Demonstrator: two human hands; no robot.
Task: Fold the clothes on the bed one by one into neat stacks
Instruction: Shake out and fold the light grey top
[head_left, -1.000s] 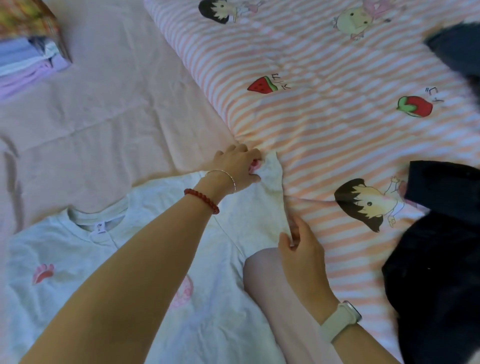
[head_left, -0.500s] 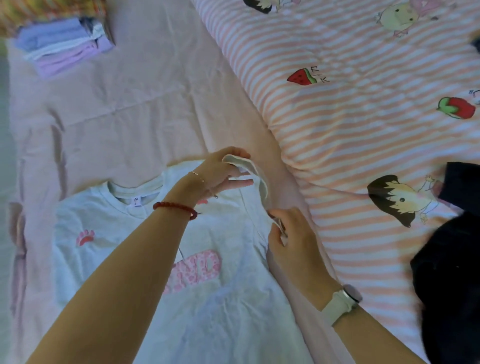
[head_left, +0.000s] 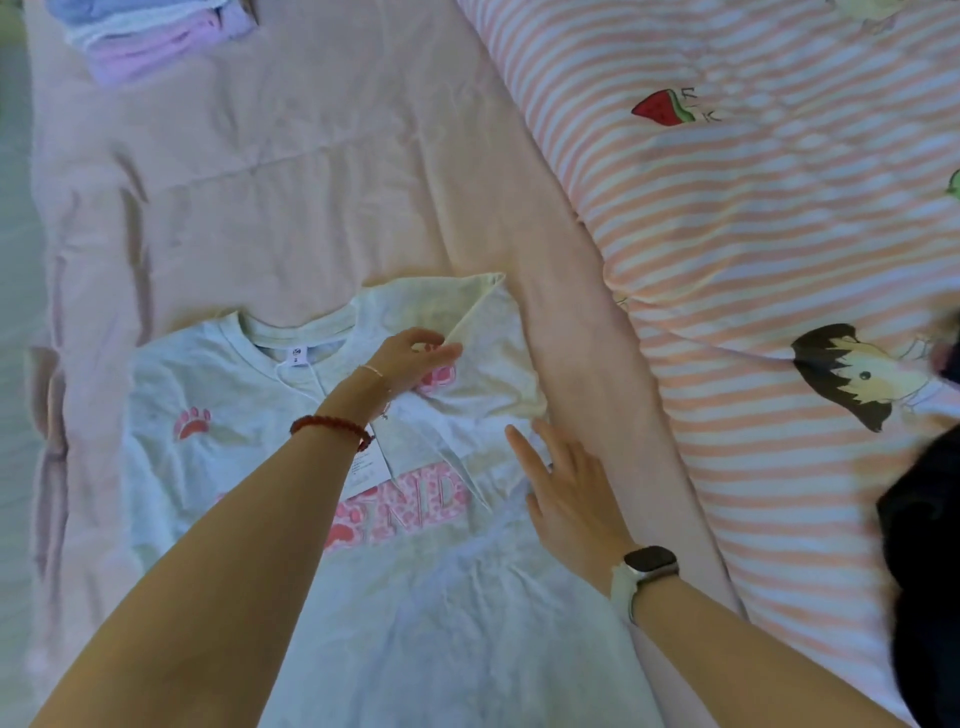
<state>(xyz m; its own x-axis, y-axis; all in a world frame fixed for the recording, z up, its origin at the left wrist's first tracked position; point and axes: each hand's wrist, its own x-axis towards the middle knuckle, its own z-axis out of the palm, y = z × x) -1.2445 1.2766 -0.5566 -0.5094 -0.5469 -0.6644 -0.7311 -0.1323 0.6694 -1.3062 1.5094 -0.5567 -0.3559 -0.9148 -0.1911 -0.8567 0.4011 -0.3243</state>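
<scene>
A pale T-shirt (head_left: 249, 467) with pink lettering and paw prints lies face up on the pink bed sheet (head_left: 291, 187). Its right sleeve (head_left: 467, 332) is folded inward over the chest. My left hand (head_left: 410, 358) pinches the cuff edge of that sleeve. My right hand (head_left: 566, 488) lies flat with straight fingers on the shirt's right side at the fold. A paper tag (head_left: 366, 467) on a string lies on the shirt beside my left wrist.
A stack of folded lilac and white clothes (head_left: 150, 36) sits at the top left. A pink striped cartoon quilt (head_left: 769, 270) bulges along the right. Dark clothing (head_left: 924, 561) lies on it at the right edge.
The right sleeve has been carried from the quilt's edge inward and laid over the chest. My right hand let go of the sleeve seam and now lies flat.
</scene>
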